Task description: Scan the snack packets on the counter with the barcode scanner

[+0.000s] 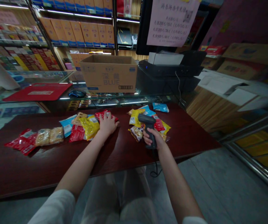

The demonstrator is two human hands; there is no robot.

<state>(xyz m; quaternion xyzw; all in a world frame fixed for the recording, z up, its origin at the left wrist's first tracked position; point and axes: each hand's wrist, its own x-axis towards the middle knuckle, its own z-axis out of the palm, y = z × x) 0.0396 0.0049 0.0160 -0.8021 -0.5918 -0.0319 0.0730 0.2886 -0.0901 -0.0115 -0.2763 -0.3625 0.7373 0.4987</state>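
My left hand (108, 125) lies over a red snack packet (99, 115), its fingers spread across the wrapper and the thumb out to the side. Just left of it are a yellow packet (90, 127), another red packet (77, 133) and a blue packet (67, 125). In my right hand (156, 138) is a dark handheld barcode scanner (150, 132), gripped by its handle, its head pointing left. Under and around the scanner lies a second group: a yellow packet (135, 117), a small clear-and-dark packet (136, 133) and a red packet (158, 123).
A red packet (25, 141) and clear-wrapped biscuits (51, 136) lie at the table's left. A cardboard box (109, 76), mouse (77, 93) and red mat (39, 92) stand on the glass counter behind. The scanner's cable (156, 169) hangs past the brown table's (122, 155) front edge.
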